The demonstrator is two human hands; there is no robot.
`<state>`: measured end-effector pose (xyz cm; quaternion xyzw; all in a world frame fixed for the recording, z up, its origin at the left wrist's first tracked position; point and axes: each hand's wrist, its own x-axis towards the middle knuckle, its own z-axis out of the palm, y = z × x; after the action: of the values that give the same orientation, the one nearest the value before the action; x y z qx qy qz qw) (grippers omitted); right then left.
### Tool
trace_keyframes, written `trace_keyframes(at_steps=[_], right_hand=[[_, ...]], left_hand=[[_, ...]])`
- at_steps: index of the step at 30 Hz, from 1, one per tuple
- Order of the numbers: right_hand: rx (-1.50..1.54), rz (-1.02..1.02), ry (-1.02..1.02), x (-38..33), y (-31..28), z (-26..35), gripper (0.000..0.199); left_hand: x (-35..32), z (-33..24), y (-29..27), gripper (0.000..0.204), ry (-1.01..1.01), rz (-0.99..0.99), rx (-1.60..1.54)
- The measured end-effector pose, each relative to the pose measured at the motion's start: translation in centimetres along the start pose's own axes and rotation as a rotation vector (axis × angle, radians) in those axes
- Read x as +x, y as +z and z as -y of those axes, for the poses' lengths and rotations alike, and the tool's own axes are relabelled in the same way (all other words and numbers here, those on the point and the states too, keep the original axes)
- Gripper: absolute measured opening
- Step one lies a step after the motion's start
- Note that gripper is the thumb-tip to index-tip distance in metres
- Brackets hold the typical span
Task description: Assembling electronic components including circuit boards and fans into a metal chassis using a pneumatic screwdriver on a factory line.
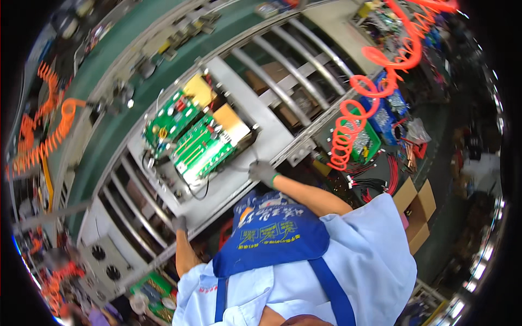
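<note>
A pale metal chassis panel [267, 115] rests across the conveyor rollers, carrying green circuit boards [197, 153] and tan blocks [230, 121]. My right hand [263, 171], in a grey glove, lies at the panel's near edge, right of the boards. Its fingers look loosely stretched over the surface, with nothing visible in them. Farther left, my left hand [179, 223], gloved too, is at the near left corner of the panel, beside the rollers. The fingers of that hand are too small and blurred to make out. A black cable [202, 194] loops over the panel's near edge.
Metal rollers [296, 68] run on both sides of the panel. Orange coiled air hoses [348, 130] hang at the right. Beneath them are a green bin [365, 142] of small parts, blue bins [387, 120] and an open cardboard box [418, 217]. Another panel with round fans [106, 261] sits lower left.
</note>
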<state>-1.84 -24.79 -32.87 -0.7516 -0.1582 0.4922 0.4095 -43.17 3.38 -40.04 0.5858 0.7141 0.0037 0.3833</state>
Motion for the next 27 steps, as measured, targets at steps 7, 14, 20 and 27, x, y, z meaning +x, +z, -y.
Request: trace_keyframes(at_steps=[7, 14, 20, 27], right_hand=[[-0.313, 0.084, 0.158, -2.2, -0.5, -1.2, 0.05], [-0.146, 0.068, 0.055, -6.2, -7.9, -3.1, 0.038], [-0.226, -0.137, -0.036, -6.7, -10.3, -4.6, 0.032], [-0.083, -0.057, 0.02, -7.5, -8.9, -5.0, 0.029]], left_hand=[[-2.9, -5.9, 3.1, 0.032, 0.042, 0.072, 0.066], [-6.7, -11.9, 12.5, 0.018, 0.404, 0.297, -0.09], [-11.8, -20.2, 20.9, 0.018, 0.563, 0.501, -0.188], [-21.5, -26.3, 24.8, 0.025, 0.369, 0.939, -0.478]])
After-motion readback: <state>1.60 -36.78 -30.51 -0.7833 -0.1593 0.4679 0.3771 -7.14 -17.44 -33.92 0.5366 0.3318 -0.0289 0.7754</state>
